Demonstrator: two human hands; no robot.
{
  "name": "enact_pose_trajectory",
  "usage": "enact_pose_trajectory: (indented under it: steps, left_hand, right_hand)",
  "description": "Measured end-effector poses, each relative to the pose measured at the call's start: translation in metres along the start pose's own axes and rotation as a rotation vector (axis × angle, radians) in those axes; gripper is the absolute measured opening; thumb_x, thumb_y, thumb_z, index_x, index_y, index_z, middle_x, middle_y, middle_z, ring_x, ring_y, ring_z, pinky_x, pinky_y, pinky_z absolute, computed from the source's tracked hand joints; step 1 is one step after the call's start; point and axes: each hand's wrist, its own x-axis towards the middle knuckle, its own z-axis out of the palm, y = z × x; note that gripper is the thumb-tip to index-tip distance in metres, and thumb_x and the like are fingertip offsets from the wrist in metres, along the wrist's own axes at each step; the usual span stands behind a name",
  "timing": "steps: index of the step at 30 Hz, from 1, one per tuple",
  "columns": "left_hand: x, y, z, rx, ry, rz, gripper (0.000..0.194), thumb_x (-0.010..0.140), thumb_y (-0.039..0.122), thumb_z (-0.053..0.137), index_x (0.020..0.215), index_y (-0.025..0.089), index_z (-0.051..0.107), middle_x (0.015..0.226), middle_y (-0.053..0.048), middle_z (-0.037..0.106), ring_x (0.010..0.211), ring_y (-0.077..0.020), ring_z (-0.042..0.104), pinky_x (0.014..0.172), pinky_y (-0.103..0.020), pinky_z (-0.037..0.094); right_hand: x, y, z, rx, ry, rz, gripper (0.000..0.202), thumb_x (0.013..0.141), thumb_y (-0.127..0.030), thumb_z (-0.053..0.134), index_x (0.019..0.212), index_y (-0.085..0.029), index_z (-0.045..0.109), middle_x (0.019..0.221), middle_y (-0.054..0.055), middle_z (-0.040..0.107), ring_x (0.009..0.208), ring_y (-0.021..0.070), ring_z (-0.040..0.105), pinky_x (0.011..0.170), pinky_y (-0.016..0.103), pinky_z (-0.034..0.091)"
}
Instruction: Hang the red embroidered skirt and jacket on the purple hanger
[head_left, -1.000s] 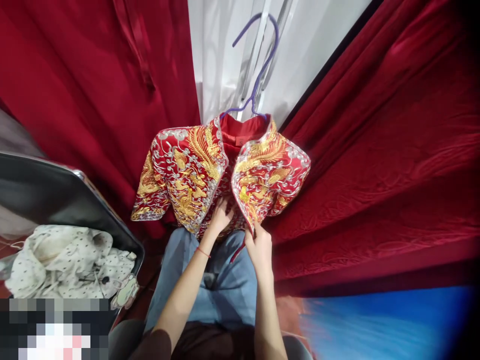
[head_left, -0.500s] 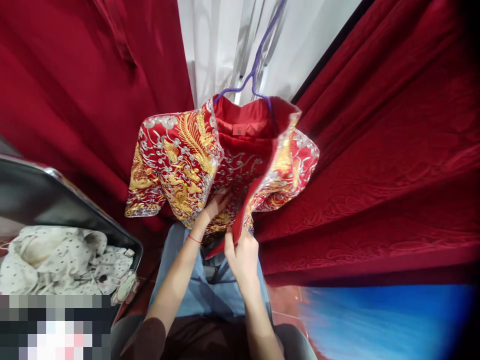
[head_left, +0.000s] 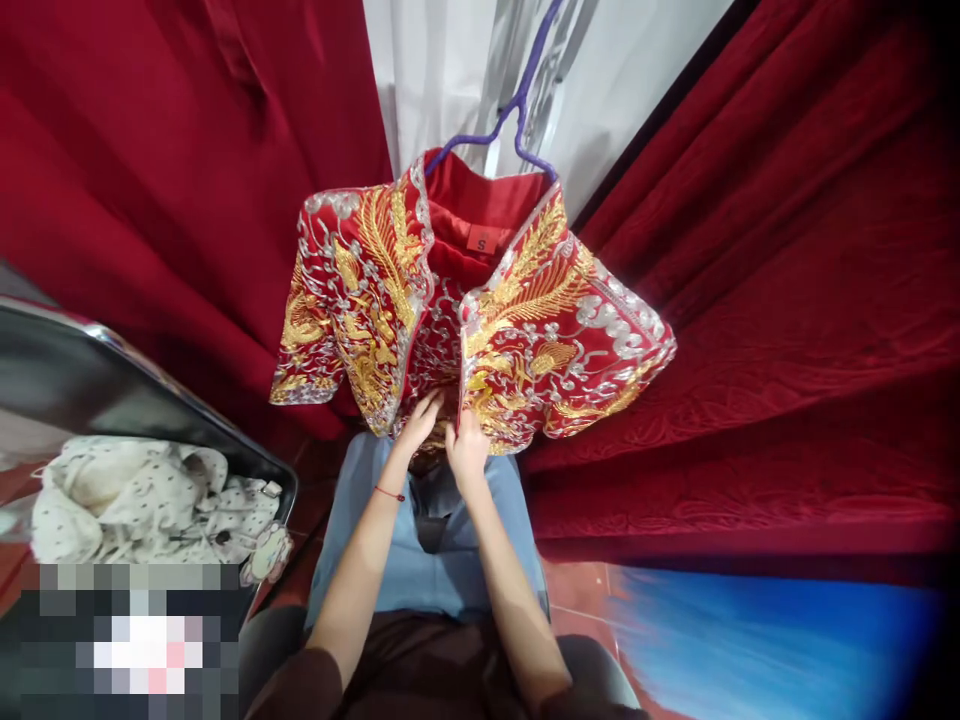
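A red jacket (head_left: 551,345) with gold and silver embroidery hangs from a purple hanger (head_left: 517,105), its front parted and an "S" label inside the collar. My right hand (head_left: 467,452) pinches the lower part of the front edge on the right, thumb on the inner side. Between the two front panels, my left hand (head_left: 421,424) reaches in at the hem. Its fingers are stretched out against the inside of the jacket's back, and I see nothing held in them.
Red curtains (head_left: 750,380) hang on both sides, with white cloth behind the hanger. At the left stands a black chair (head_left: 90,375) with a white dotted cloth bag (head_left: 142,490) on it. My knees in blue jeans (head_left: 360,540) sit below the jacket. Something blue lies lower right.
My right hand has drawn the right front panel down and flat, so its embroidered outer face now shows. My left hand has stayed inside the front opening.
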Motion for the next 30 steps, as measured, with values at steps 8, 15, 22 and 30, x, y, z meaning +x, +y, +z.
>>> enact_pose_trajectory:
  steps: [8, 15, 22, 30]
  left_hand:
    - [-0.067, -0.063, 0.022, -0.229, -0.002, -0.291, 0.025, 0.064, 0.013, 0.077, 0.088, 0.017, 0.075, 0.098, -0.008, 0.076, 0.114, -0.0286, 0.064, 0.108, -0.039, 0.044]
    - [-0.081, -0.095, 0.037, -0.469, 0.155, -0.430, 0.030, 0.070, 0.026, 0.081, 0.097, 0.016, 0.074, 0.106, -0.008, 0.075, 0.109, -0.0235, 0.066, 0.111, -0.041, 0.042]
    - [-0.080, -0.104, 0.039, -0.736, 0.303, -0.532, 0.016, 0.089, 0.035, 0.065, 0.101, 0.024, 0.068, 0.117, -0.003, 0.072, 0.108, -0.0115, 0.067, 0.098, -0.025, 0.051]
    - [-0.103, -0.094, 0.074, -0.740, 0.034, -0.621, 0.019, 0.076, 0.011, 0.074, 0.094, 0.017, 0.075, 0.110, -0.012, 0.075, 0.112, -0.0264, 0.067, 0.111, -0.042, 0.045]
  right_hand:
    - [-0.004, 0.021, -0.046, 0.417, -0.225, -0.328, 0.016, 0.094, -0.035, 0.053, 0.097, -0.020, 0.059, 0.096, 0.007, 0.065, 0.081, 0.0178, 0.063, 0.074, 0.029, 0.050]
    - [-0.015, 0.078, -0.163, 0.524, 0.475, -0.238, 0.011, 0.095, -0.029, 0.054, 0.096, -0.021, 0.062, 0.093, 0.004, 0.064, 0.087, 0.0183, 0.062, 0.081, 0.034, 0.051]
    - [0.026, 0.111, -0.175, 0.383, 0.495, -0.181, 0.080, 0.083, -0.044, 0.067, 0.148, -0.021, 0.028, 0.139, 0.018, 0.047, 0.127, 0.0289, 0.052, 0.108, 0.054, 0.040]
    - [-0.012, 0.106, -0.167, 0.674, 0.422, 0.096, 0.040, 0.086, -0.047, 0.065, 0.115, -0.019, 0.062, 0.109, 0.009, 0.068, 0.096, 0.0206, 0.064, 0.092, 0.038, 0.050]
